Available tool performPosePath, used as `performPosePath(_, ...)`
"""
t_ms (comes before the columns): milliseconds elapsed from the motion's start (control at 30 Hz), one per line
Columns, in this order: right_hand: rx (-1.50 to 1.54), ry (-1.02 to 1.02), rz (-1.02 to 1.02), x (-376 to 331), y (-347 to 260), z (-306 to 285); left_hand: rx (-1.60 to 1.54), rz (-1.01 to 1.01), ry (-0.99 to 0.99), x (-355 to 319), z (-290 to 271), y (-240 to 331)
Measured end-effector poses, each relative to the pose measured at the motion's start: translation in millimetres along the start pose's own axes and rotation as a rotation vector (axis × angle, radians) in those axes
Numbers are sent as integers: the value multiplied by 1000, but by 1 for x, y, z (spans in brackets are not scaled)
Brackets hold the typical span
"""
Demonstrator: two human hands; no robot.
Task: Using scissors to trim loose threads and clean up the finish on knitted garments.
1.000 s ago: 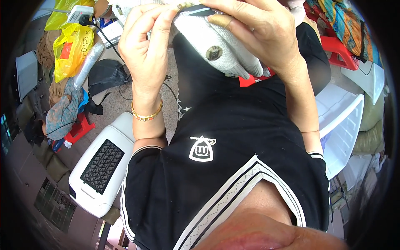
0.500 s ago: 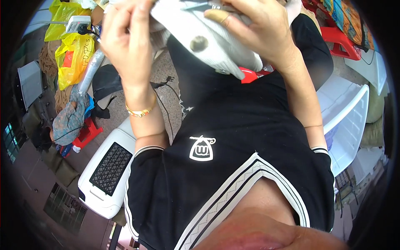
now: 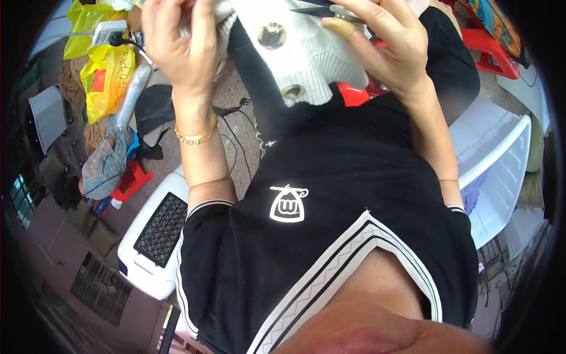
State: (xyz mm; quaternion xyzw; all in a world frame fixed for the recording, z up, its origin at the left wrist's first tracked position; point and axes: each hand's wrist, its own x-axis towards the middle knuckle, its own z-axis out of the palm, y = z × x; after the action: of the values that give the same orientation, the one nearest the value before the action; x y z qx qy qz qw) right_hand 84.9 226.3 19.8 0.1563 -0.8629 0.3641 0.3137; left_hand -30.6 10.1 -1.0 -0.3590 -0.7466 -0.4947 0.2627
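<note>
A white knitted garment [image 3: 330, 56] with ribbed edging and large dark-centred round buttons [image 3: 272, 36] hangs over my lap at the top of the view. My left hand [image 3: 183, 50] has its fingers curled on the garment's left side, the fingertips partly cut off by the upper edge. In my right hand [image 3: 389, 44] are small thread snips [image 3: 345, 13], their dark pointed blade lying over the knit and aimed left. A tan finger cover [image 3: 338, 27] sits on the right thumb.
At left hang yellow plastic bags [image 3: 109, 82] beside a white power strip [image 3: 109, 32] and cables. A white slatted-panel appliance [image 3: 159, 230] stands by my left elbow, a white plastic bin [image 3: 495, 177] at right. Another person [image 3: 106, 165] is near a red stool [image 3: 134, 180]. Another red stool [image 3: 489, 50] stands upper right.
The garment has turned and spread, so a second button and the ribbed edge now show. My right hand has shifted slightly right, and more of the snips is visible.
</note>
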Motion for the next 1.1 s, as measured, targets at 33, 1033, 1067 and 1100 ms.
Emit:
performPosePath(33, 8, -3, 6, -1, -1, 0, 57, -18, -15, -4, -8, 5)
performPosePath(1033, 129, 76, 130, -31, -22, 25, 244, 33, -76, -59, -9, 55)
performPosePath(1067, 136, 83, 131, -31, -22, 27, 250, 56, -71, -62, -8, 52)
performPosePath(1100, 133, 89, 130, -31, -22, 27, 247, 63, -71, -62, -8, 51)
